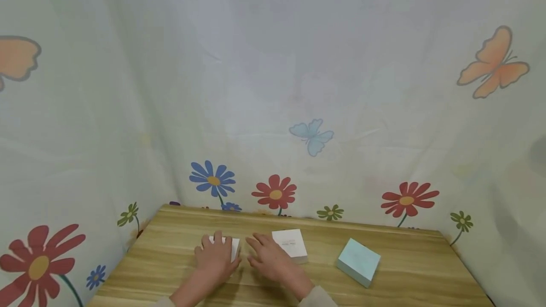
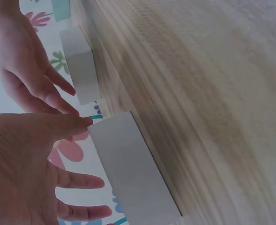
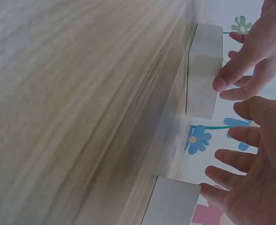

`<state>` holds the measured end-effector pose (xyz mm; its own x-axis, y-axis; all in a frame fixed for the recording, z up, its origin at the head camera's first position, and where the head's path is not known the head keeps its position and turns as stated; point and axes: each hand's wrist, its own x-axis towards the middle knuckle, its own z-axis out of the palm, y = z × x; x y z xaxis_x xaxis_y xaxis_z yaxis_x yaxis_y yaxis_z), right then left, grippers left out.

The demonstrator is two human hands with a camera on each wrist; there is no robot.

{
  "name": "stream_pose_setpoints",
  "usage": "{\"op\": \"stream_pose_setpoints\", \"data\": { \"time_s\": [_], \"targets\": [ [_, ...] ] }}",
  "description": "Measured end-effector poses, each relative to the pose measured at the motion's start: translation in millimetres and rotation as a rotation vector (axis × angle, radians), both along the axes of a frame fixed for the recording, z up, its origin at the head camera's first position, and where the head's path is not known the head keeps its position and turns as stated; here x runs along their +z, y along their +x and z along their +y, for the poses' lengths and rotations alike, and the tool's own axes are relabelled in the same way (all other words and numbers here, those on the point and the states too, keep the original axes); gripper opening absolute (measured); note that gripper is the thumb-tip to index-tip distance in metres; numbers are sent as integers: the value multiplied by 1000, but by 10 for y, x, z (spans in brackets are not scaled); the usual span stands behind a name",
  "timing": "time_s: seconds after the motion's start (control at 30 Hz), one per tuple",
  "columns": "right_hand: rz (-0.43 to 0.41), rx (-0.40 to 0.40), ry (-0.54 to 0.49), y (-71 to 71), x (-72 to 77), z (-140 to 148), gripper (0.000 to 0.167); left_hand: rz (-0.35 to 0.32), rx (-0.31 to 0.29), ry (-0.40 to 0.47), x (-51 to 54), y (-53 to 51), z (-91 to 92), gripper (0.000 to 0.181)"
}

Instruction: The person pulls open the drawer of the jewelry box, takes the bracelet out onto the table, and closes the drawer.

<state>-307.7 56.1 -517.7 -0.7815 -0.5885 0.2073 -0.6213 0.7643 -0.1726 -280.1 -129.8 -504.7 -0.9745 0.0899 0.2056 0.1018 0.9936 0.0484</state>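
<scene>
A white box lies on the table under my left hand, whose fingers spread over its top. In the left wrist view, the thumb tip meets a corner of that box, while the other fingers reach out straight above it. My right hand hovers between this box and a second white box, which has small print on its top. The right wrist view shows its fingers extended with nothing in them. One fingertip there is at the edge of the second box; whether they touch I cannot tell.
A light teal box lies turned at an angle on the right part of the wooden table. Behind and beside the table hangs a pale curtain printed with flowers and butterflies.
</scene>
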Motion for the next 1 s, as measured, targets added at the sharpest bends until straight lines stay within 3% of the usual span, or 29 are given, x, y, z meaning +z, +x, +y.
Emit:
{"op": "stream_pose_setpoints", "data": {
  "time_s": [0.43,0.6,0.77,1.0],
  "targets": [
    [-29,22,-1,14,5,4,48,8,14,38,-111,-26,3,57],
    [-29,22,2,16,0,5,48,18,-1,34,-78,0,-19,54],
    [-25,32,-4,6,-23,-8,48,16,-86,58,-59,-7,-118,52],
    [-41,33,-10,2,-5,-27,48,-54,-305,72,-31,-159,-386,53]
  ]
}}
